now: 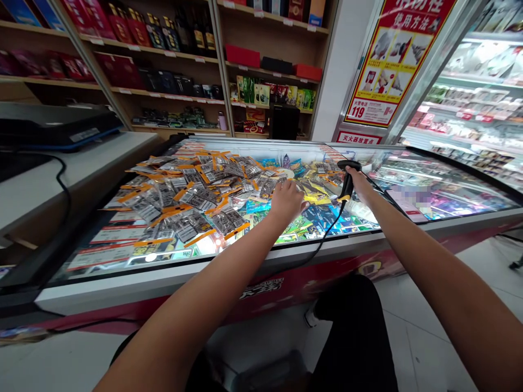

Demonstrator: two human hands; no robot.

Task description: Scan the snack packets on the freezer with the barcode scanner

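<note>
My left hand (288, 200) is over the glass-topped case, back of the hand up, thumb apart from the slightly bent fingers. Nothing shows in its grasp; its fingertips are close to silvery packets at the pile's right edge. The right hand (356, 181) is wrapped round the handle of a black barcode scanner (346, 184), whose cable runs down over the case's front edge. Left of my hands lies a heap of small packets with orange tops (198, 197). Yellow packets (312, 190) lie between the hands, with blue packets (321, 215) and green packets nearer me.
A lit glass display case (134, 267) stretches across in front of me. At the left stands a white counter (32, 188) bearing a black device (57, 128). Shelves of boxes and bottles (200, 38) stand behind, and a refrigerated shelf unit (478, 81) at the right. My knee (351, 321) is close below.
</note>
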